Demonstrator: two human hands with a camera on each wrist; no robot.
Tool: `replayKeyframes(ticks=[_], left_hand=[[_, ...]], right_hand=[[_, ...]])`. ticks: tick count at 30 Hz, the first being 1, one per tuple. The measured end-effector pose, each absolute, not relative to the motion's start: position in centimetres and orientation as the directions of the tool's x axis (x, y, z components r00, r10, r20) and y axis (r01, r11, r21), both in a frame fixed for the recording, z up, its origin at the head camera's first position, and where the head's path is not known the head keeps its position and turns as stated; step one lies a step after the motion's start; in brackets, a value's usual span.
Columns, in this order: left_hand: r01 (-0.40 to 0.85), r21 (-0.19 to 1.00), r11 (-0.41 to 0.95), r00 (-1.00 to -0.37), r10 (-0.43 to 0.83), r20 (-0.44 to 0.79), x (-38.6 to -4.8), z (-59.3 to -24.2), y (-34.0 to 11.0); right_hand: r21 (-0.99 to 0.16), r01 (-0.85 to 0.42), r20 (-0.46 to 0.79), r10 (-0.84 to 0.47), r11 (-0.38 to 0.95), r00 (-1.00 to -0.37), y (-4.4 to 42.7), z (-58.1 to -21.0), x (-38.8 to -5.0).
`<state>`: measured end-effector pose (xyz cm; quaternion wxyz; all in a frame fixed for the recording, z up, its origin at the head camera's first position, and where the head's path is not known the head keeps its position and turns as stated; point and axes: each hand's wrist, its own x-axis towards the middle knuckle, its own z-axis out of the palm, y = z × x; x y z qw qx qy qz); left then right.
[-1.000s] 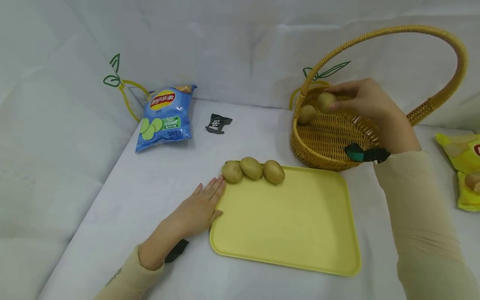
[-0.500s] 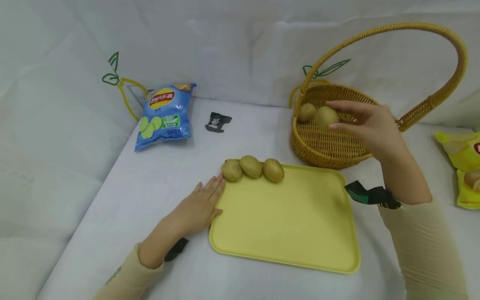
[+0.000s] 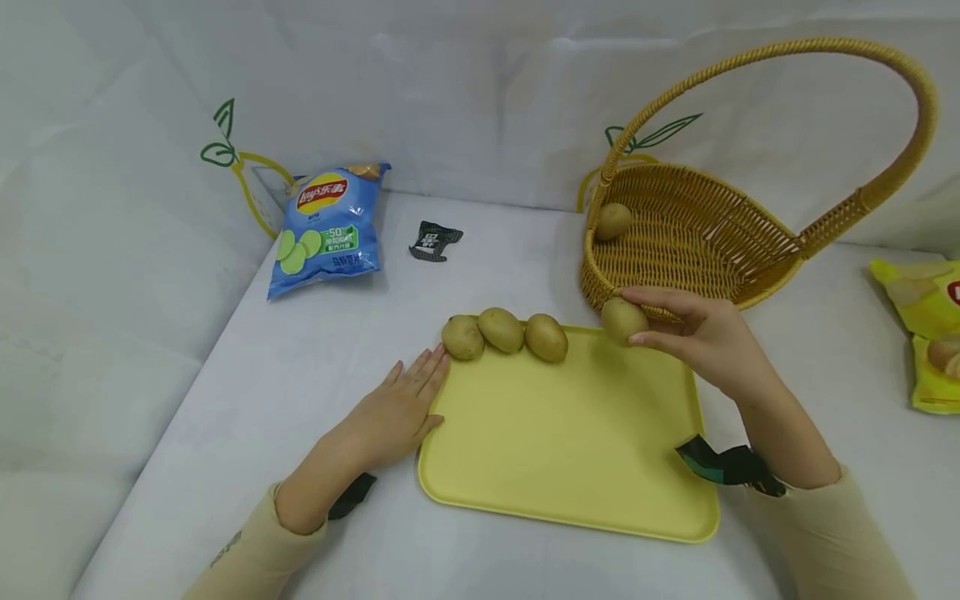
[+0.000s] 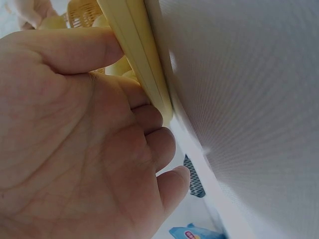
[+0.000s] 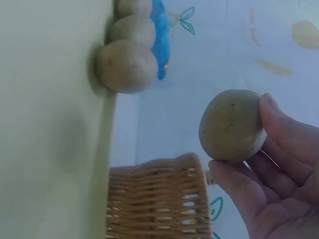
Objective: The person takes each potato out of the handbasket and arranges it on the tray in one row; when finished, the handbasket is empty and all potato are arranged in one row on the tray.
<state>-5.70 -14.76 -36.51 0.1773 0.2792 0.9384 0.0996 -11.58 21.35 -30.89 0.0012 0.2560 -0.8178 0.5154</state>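
The right hand [image 3: 708, 337] had brought a potato [image 3: 622, 322] from inside the basket [image 3: 675, 237], behind the tray [image 3: 562, 450], to above the tray's far edge since the earlier views. The potato sat pinched between its thumb and fingertips, while the left hand [image 3: 397, 421] touched the tray's left edge with outstretched fingers.

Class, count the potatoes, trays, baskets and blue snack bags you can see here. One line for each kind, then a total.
Tray: 1
Basket: 1
Blue snack bag: 1
Potatoes: 5 (3 along the tray's far edge, 1 in the basket, 1 held in the right hand)
Total: 8
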Motion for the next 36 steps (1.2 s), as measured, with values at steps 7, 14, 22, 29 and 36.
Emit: replayKeyframes(ticks=[7,14,22,29,36], left_hand=[[0.485,0.289,0.825,-0.781,0.557,-0.281,-5.7,-36.5,-14.7],[0.483,0.290,0.826,-0.785,0.555,-0.274,-5.6,-36.6,-14.8],[0.493,0.281,0.823,-0.783,0.561,-0.270,-5.6,-36.6,-14.8],[0.489,0.289,0.823,-0.785,0.560,-0.266,-5.6,-36.5,-14.7],[0.488,0.288,0.824,-0.784,0.559,-0.270,-5.6,-36.4,-14.8]], right_hand=[[-0.856,-0.384,0.198,-0.467,0.346,-0.862,20.4,-32.6,-11.5],[-0.868,-0.355,0.159,-0.484,0.348,-0.861,19.8,-34.0,-11.7],[-0.812,-0.378,0.145,-0.474,0.444,-0.869,19.5,-35.0,-12.1],[-0.767,-0.387,0.125,-0.472,0.512,-0.872,19.6,-35.7,-12.5],[-0.839,-0.289,0.044,-0.473,0.461,-0.880,19.5,-35.7,-12.5]])
